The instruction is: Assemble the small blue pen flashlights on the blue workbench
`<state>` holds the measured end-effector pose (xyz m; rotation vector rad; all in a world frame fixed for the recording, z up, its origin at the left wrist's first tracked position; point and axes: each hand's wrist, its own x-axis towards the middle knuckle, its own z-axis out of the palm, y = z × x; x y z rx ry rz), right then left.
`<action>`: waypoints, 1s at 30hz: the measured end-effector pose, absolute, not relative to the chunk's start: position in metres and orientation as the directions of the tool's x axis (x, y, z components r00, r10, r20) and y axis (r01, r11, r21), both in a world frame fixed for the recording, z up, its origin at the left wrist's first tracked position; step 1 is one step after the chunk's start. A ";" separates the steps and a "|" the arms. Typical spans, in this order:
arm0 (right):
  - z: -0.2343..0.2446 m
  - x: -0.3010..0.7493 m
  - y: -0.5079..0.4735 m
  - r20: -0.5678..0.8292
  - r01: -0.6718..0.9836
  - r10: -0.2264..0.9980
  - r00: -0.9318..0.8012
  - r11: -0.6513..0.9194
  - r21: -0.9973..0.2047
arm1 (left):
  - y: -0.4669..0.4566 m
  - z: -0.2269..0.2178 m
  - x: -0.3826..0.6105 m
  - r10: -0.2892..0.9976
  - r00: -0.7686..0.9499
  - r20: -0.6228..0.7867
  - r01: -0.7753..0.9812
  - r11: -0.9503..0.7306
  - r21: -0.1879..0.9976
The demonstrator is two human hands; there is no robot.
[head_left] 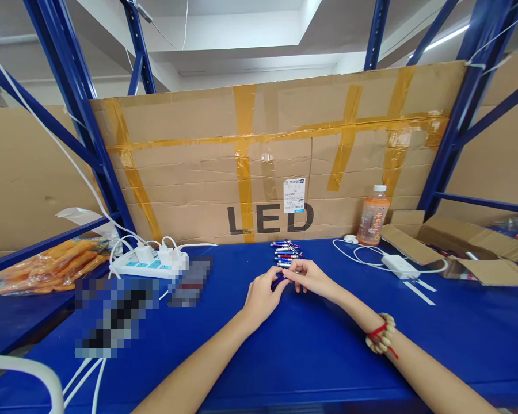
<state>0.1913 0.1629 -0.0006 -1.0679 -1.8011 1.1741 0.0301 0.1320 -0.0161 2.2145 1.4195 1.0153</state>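
Observation:
My left hand (261, 298) and my right hand (313, 277) meet over the blue table (311, 345), both closed on one small purple pen-like light (278, 281). The left fingers wrap its near end and the right fingertips pinch its far end. Just beyond my hands lies a short row of several similar small lights (287, 253) with blue, red and purple bodies and metal clips. A bead bracelet with a red cord (382, 336) sits on my right wrist.
A taped cardboard sheet marked LED (270, 158) stands behind the table. A white power strip with chargers (151, 261) lies at left, an orange drink bottle (373, 215) and a white adapter with cable (399, 265) at right, beside an open carton (466, 244). Orange packets (54, 263) sit far left.

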 end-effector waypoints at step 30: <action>-0.004 0.199 0.170 0.243 0.376 0.894 -0.375 0.387 -0.842 | 0.124 -0.010 0.032 0.910 0.216 0.355 0.702 -0.398 0.591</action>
